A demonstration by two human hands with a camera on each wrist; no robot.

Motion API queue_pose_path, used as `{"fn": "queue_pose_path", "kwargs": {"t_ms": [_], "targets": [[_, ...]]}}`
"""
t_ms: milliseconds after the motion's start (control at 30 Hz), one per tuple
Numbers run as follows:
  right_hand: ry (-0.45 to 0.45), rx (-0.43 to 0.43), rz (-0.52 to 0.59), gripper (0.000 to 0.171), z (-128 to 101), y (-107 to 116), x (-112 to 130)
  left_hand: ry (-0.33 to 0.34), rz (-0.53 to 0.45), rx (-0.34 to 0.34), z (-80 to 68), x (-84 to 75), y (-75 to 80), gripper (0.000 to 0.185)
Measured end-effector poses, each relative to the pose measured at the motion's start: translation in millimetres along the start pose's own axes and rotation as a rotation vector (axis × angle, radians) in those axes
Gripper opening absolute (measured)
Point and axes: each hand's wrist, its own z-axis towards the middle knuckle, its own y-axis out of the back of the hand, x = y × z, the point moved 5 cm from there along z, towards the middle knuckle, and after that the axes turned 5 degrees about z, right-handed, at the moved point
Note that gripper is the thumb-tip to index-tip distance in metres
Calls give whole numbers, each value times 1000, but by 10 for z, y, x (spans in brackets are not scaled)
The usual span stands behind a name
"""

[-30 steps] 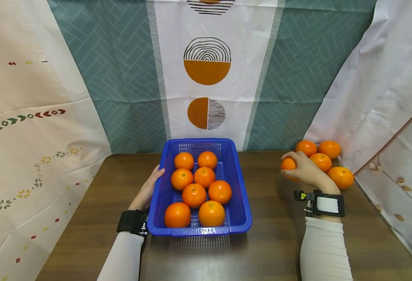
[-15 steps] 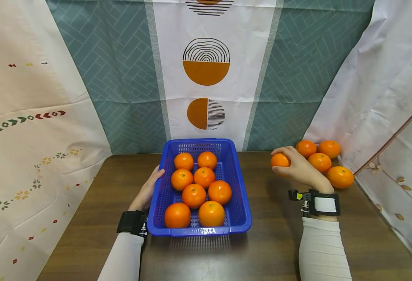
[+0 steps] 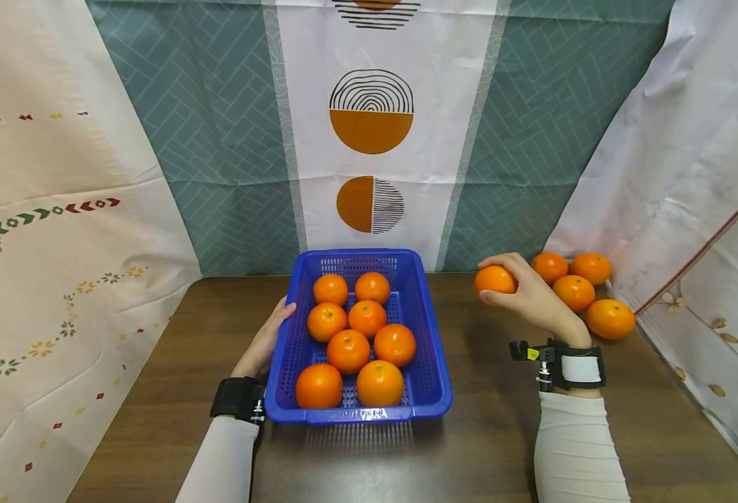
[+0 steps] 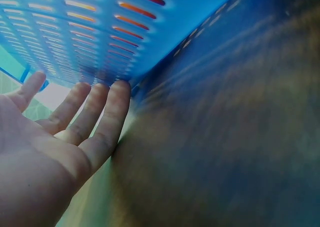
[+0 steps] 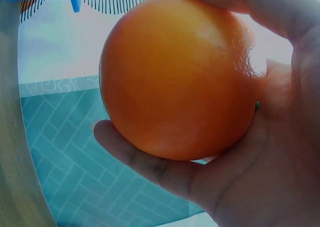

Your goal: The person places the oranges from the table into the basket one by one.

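Note:
A blue perforated plastic basket (image 3: 432, 349) stands on the table with several oranges (image 3: 349, 351) in it. My left hand (image 3: 265, 342) holds its left side, thumb over the rim; in the left wrist view the fingers (image 4: 112, 112) rest against the slotted outer wall. To the basket's right, my right hand (image 3: 532, 297) grips one orange (image 3: 495, 279) between thumb and fingers, above the table. The right wrist view shows that orange (image 5: 175, 82) close up, a small green stem spot facing the palm. Several more oranges (image 3: 573, 292) lie just beyond the right hand.
The brown wooden table (image 3: 482, 447) extends in front of and beside the basket. A patterned cloth (image 3: 237, 175) hangs behind the table's back edge. Light cloths stand at the left and right sides, the right one close to the loose oranges.
My right hand has lifted the orange and carried it left, away from the loose oranges toward the basket. The left hand and the basket have stayed in place.

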Motion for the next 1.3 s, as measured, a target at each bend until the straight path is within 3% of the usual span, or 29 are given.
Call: {"fn": "queue_pose_path", "kwargs": {"t_ms": [233,567,1300], "targets": [[17,-16,-13,43,14,-14,38,-17,-2,7,-4,-18,6,60],[30,-158,78,48,85,-36,270,-19,-21,16,18,-30,-16,60],[175,17,116,45,588,-408,905,5,-21,-23,8,-1,7,60]]}}
